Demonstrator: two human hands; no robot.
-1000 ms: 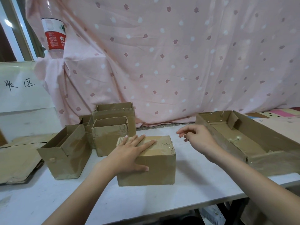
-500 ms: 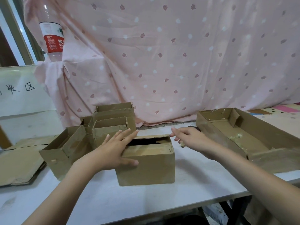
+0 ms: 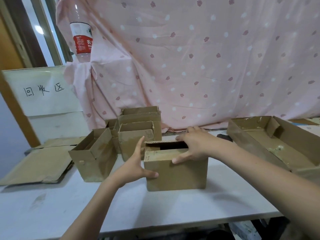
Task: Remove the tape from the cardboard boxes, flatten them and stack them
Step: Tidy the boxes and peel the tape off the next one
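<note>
- Cardboard boxes (image 3: 175, 172): plain brown.
- Curtain (image 3: 199, 58): pale pink, scattered white dots and dark pink leaf prints.
- Table (image 3: 155, 208): white.
- Bottle (image 3: 82, 38): clear, with a red-and-white label.
- Sign (image 3: 43, 89): white, black handwritten characters.

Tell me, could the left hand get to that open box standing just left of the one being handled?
Probably yes. The left hand rests against the near box, and the open box stands close by with only bare table between.
</note>
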